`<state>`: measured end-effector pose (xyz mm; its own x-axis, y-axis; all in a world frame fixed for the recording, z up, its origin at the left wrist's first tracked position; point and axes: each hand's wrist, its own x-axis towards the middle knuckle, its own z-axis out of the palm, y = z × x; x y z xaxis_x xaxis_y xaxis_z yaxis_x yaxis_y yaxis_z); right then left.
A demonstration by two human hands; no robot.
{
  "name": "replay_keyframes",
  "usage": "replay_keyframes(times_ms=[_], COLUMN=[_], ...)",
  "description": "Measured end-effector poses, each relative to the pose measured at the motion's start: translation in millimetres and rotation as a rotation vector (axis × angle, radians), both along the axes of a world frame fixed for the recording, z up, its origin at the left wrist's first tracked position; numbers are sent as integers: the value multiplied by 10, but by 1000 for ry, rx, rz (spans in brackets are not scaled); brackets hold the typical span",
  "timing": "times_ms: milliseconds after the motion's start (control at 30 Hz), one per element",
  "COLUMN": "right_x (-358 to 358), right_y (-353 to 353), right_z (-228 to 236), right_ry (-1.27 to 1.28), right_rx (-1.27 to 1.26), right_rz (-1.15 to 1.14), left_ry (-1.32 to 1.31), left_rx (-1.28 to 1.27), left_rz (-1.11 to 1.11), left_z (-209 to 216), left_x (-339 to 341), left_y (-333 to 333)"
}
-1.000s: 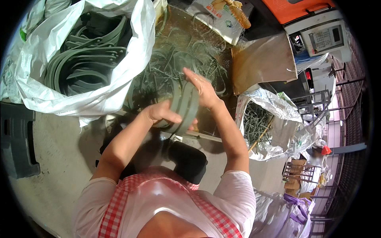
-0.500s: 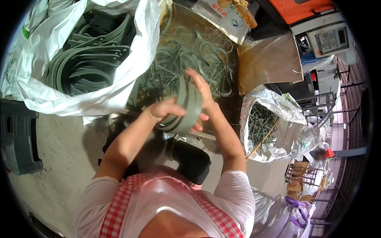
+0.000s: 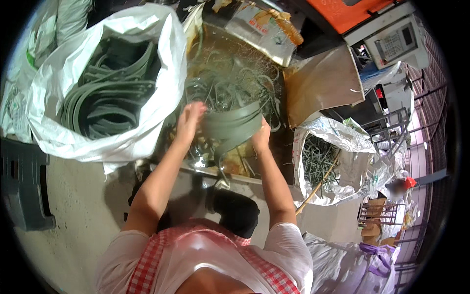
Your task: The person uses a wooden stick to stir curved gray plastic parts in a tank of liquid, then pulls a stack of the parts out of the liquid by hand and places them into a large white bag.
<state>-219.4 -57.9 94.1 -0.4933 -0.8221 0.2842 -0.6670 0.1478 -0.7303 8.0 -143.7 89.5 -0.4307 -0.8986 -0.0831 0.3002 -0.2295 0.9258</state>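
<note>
A bundle of flat grey-green rubber-like strips is stretched crosswise over the wet tray, blurred by motion. My right hand grips its right end, fingers partly hidden behind the strips. Just off the left end is my left hand, fingers stretched upward and somewhat smeared; it seems to hold nothing. One strip's tail hangs below the bundle toward the tray's near edge. Beneath and beyond the hands, loose thin grey-green trimmings lie tangled in the brown, wet tray.
At left stands a white woven sack holding curled strips. A second sack, with short scraps and a stick, is at right. A dark plastic stool sits far left. A machine panel is at upper right.
The bundle went from an upright loop between my hands to lying crosswise, farther forward. My left hand has come away from the loop, while my right has closed on the right end.
</note>
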Motion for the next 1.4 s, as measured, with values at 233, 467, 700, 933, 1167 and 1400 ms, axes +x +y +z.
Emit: replay_keyframes(times_ms=[233,467,700,933,1167,1400], right_x=[17,263,612,1285,-3,-706], right_y=[-5,352,499,734,968,943], right_z=[163,452,547,394,571,753], right_ry=[-215,-555,-1311,-2220,636,1097], right_rx=[-70,175,103,-128,661,-146], right_rz=[-258,323,798,1095,189,-356], left_ry=[101,-28,210,141,-6,105], left_rx=[-653,103,504,523,518,794], left_rz=[-127,85,-49,-152,-83,-726], left_z=[-15,-219,-106,-426,-418,-59], left_x=[-169,-134,-96,-46,78,-261], left_y=[269,122,189,-12,-147,924])
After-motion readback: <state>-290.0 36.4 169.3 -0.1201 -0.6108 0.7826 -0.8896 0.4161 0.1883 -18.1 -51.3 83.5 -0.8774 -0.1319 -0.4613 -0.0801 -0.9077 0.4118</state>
